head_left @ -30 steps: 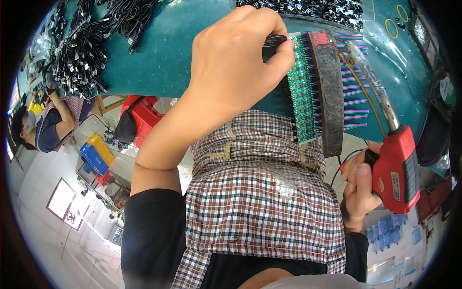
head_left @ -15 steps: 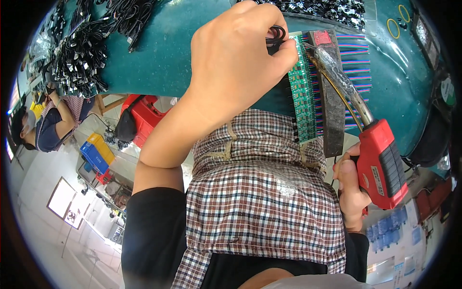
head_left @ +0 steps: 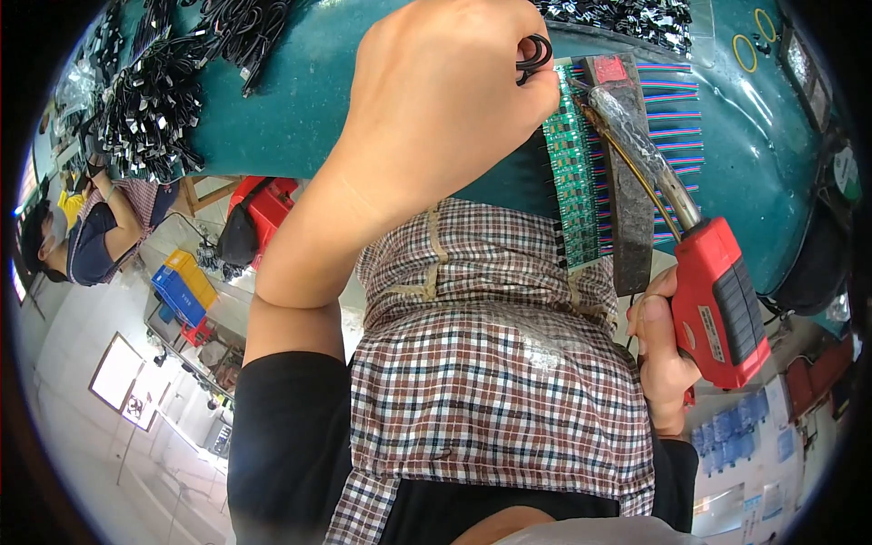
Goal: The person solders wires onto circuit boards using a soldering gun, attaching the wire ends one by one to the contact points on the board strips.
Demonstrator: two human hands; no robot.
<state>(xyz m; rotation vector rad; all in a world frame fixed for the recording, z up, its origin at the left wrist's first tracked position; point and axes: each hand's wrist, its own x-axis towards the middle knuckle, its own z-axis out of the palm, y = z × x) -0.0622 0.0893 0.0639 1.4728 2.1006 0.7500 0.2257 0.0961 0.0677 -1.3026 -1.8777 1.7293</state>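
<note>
Left hand pinched on looped black cable, right hand wrapped round one red soldering gun, its tip by the far end of one green board, at the bench edge, one dark bar across coloured wires, two yellow rings farther right

Circuit boards left of bar

My soldering gun is red with black ribbing, my cable loop black. By the near edge of the teal table, the circuit-board strip is green, its wires blue, pink and black. My apron is checked brown, white and navy.
</note>
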